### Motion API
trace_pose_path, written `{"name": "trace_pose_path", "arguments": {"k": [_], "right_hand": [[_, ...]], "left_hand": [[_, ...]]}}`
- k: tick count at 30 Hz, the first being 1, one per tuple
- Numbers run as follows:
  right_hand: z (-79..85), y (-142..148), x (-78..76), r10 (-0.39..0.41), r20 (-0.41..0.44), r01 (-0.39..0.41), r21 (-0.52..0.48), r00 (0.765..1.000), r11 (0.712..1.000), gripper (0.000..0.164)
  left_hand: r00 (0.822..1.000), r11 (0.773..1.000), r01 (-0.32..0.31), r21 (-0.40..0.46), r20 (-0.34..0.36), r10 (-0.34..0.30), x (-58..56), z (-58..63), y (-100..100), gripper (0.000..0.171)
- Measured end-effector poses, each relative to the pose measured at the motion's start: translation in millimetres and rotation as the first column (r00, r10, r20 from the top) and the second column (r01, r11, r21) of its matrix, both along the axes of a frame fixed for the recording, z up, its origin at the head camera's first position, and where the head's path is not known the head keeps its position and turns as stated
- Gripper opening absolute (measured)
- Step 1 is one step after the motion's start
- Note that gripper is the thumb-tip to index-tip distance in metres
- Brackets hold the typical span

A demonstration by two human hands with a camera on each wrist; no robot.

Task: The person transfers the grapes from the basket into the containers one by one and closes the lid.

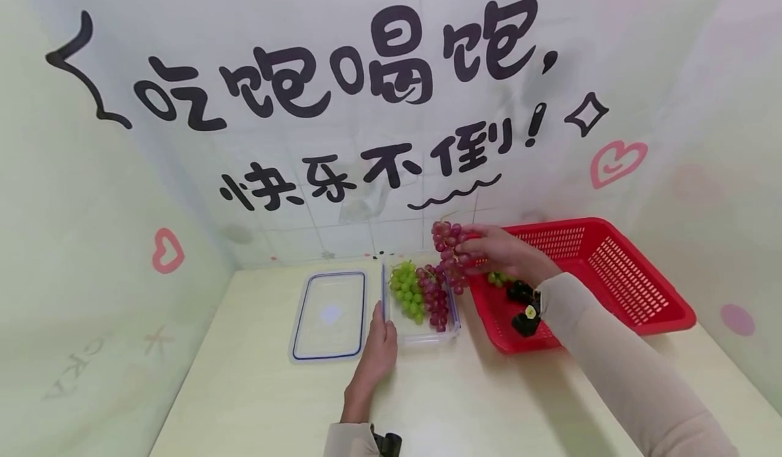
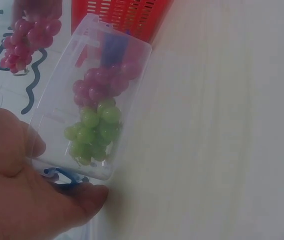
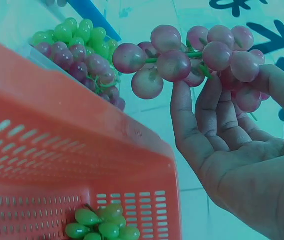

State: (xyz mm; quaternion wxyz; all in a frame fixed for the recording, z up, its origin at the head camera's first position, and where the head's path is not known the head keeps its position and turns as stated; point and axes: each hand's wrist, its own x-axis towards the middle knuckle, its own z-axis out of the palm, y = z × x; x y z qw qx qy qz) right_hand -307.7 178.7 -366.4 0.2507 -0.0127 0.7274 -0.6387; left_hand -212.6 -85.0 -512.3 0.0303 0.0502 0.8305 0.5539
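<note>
My right hand [image 1: 491,250] holds a bunch of red grapes [image 3: 176,57] up between the clear container and the basket, its thumb and fingers pinching the bunch. Below and to the left stands a clear plastic container [image 1: 421,340], with green grapes [image 1: 407,290] and another red bunch [image 1: 435,301] lying side by side in it. My left hand [image 1: 380,348] grips the container's left side; the left wrist view shows a finger [image 2: 36,145] and the thumb [image 2: 94,197] at its edge by a blue-edged latch.
At the right sits a red perforated basket [image 1: 641,307] holding green grapes [image 3: 102,222] and dark items [image 1: 524,321]. A clear lid with a blue seal [image 1: 328,358] lies left of the container. The pale table [image 1: 244,389] meets a printed wall [image 1: 342,240] behind.
</note>
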Motion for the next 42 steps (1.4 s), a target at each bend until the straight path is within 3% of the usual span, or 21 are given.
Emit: {"name": "trace_pose_path", "arguments": {"k": [9,18,28,42], "right_hand": [[-4.4,-19.0,8.1,-0.005,0.030,0.004,0.024,1.000,1.000,0.047],[-10.7,-36.0,12.2,0.009,0.053,-0.016,0.124,0.999,0.992,0.048],[-22.6,-48.5,14.3,0.041,0.060,-0.051,0.186,0.997,0.981,0.044],[-43.4,-66.3,20.3,0.024,0.070,-0.045,0.324,0.997,0.945,0.046]], "left_hand": [[1.000,1.000,-0.007,-0.006,0.002,0.007,-0.5,1.7,1.4,0.056],[1.000,1.000,0.006,0.025,0.007,-0.006,0.9,-3.0,2.6,0.056],[1.000,1.000,-0.006,-0.005,-0.030,0.005,-0.6,3.5,1.7,0.054],[0.999,1.000,-0.005,0.012,-0.043,0.006,-0.3,3.0,2.0,0.055]]}}
